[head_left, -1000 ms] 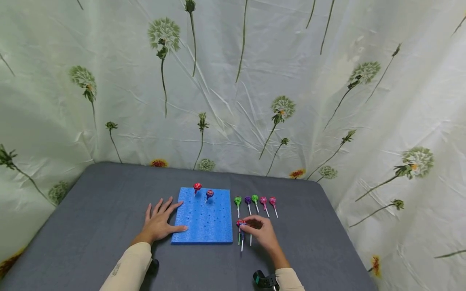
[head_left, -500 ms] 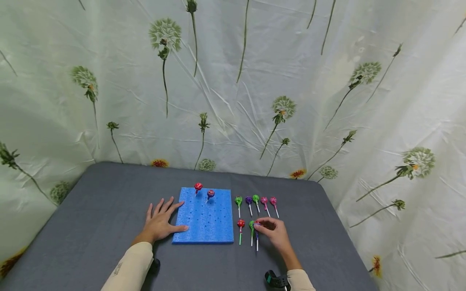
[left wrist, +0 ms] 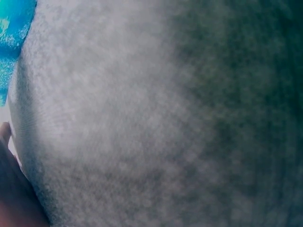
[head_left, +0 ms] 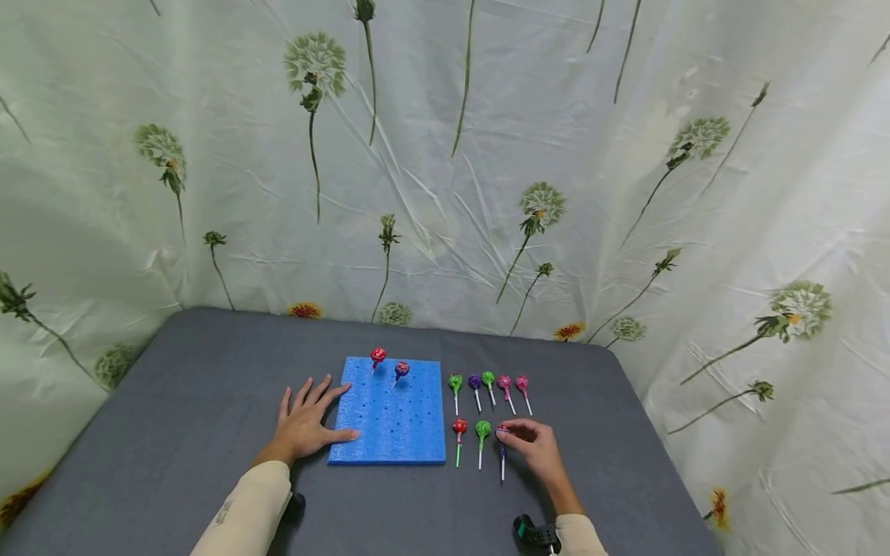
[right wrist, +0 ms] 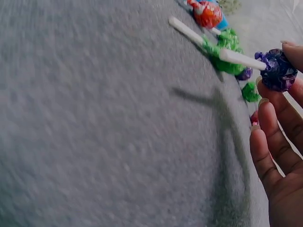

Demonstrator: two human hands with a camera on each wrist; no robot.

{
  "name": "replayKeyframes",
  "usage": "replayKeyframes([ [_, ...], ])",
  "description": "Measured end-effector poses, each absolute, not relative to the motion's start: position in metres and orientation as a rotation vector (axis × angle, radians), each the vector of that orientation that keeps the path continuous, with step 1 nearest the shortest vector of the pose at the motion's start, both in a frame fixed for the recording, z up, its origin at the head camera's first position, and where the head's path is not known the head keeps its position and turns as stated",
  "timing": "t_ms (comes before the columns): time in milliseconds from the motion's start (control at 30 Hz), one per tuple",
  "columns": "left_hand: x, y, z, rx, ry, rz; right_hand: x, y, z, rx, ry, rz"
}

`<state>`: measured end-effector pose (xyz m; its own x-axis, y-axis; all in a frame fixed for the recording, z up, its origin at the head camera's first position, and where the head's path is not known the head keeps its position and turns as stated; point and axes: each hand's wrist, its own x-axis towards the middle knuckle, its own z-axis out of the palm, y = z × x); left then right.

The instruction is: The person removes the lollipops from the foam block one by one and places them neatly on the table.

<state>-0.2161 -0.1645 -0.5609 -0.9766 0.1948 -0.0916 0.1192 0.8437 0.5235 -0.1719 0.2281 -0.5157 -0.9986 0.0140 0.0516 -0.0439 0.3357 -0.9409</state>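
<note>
My right hand (head_left: 541, 452) pinches a dark purple-blue lollipop (right wrist: 279, 71) by its wrapped head, the white stick pointing toward me. In the right wrist view the lollipop is held above the grey cloth and casts a shadow. Just left of it in the head view lie a green lollipop (head_left: 483, 429) and a red lollipop (head_left: 460, 427) with a green stick. My left hand (head_left: 302, 429) lies with spread fingers at the left edge of a blue foam board (head_left: 375, 448), thumb and a fingertip touching it. A red lollipop (head_left: 378, 355) and a red-and-purple lollipop (head_left: 401, 370) stand upright in the board.
Several lollipops lie in a back row right of the board: green (head_left: 455, 383), purple (head_left: 475, 382), green (head_left: 488, 378) and pink (head_left: 504, 383). Small holes dot the board. A grey cloth (head_left: 229, 363) covers the table; a flower-printed curtain (head_left: 431, 193) hangs behind.
My right hand has moved right with the lollipop, from in front of the red one, past the green one, to the right end of the front row. My left hand stays put.
</note>
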Motion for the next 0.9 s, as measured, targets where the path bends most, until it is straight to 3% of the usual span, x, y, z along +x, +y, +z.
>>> replayKeyframes([
  [267,-0.218,-0.166,-0.563,0.241,2.879,0.799,-0.193,0.245,-0.549,-0.099,-2.577,1.695],
  [900,-0.218,-0.166,-0.567,0.246,2.896,0.851,-0.205,0.244,-0.563,-0.075,-2.651,1.546],
])
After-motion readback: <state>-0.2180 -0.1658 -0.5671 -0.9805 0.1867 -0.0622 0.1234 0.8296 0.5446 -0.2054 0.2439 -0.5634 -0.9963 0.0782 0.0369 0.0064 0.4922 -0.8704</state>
